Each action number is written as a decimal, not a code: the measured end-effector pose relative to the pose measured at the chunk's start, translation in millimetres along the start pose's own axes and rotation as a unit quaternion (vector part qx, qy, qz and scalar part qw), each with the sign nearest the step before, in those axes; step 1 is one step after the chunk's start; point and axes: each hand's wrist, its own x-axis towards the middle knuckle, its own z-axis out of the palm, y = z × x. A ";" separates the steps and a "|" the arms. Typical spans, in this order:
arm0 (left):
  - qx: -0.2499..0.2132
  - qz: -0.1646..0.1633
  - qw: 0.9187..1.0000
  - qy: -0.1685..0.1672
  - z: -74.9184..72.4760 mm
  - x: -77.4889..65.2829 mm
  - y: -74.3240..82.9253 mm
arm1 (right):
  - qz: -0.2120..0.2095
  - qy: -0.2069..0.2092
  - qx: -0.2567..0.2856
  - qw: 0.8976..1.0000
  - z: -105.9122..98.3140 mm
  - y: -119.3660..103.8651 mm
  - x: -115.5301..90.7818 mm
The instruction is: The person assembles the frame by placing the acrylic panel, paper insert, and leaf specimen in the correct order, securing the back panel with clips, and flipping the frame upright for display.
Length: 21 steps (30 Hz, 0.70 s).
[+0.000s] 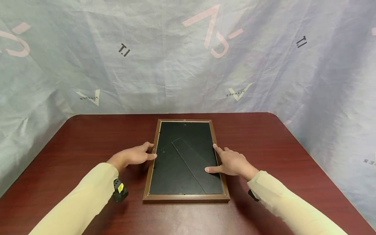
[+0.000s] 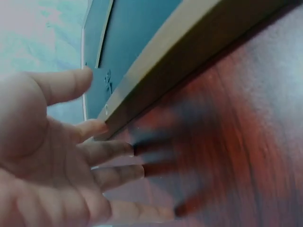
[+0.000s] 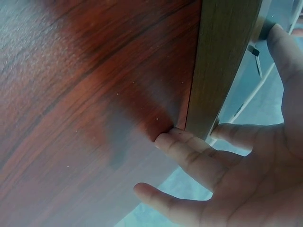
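A brown wooden picture frame point(image 1: 186, 197) lies face down on the table, its black backing board point(image 1: 195, 130) upward. A slanted easel leg point(image 1: 191, 164) lies flat against that board. At the frame's left side is my left hand point(image 1: 133, 155), thumb over the rim; the left wrist view shows its fingers point(image 2: 116, 174) spread and fairly straight beside the frame. My right hand point(image 1: 233, 162) rests at the right side, with the thumb on the backing and the index fingertip at the rim's inner edge. In the right wrist view, other fingers point(image 3: 189, 158) reach down beside the wooden side.
The dark red wooden table point(image 1: 97, 137) has rounded far corners. Pale printed sheeting point(image 1: 164, 65) hangs behind it and along both sides. A black device point(image 1: 119, 192) with a yellow mark is strapped to the left wrist.
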 end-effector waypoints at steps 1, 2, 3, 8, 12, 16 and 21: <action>0.004 0.007 1.000 0.005 1.0 -0.1 -0.1 | 0.001 -0.001 0.001 1.000 0.2 0.3 -0.2; 0.006 0.014 1.000 0.012 2.0 -0.3 -0.2 | 0.002 -0.001 0.001 1.000 0.3 0.5 -0.3; 0.006 0.018 1.000 0.017 2.8 -0.8 0.2 | 0.003 -0.001 0.003 1.000 0.6 0.9 -0.5; 0.004 0.024 0.999 0.029 6.1 -3.1 -0.4 | 0.007 0.000 0.005 1.000 1.3 0.8 -0.9; 0.002 0.024 0.999 0.031 10.0 -2.2 -2.3 | 0.008 0.001 0.003 1.000 1.3 0.4 -0.8; 0.007 0.025 0.999 0.039 13.4 -0.7 -0.8 | 0.006 0.003 0.002 1.000 1.5 1.6 -0.7; 0.044 -0.008 0.999 0.029 17.1 -1.6 3.4 | 0.005 0.004 0.000 1.000 1.4 1.3 -1.0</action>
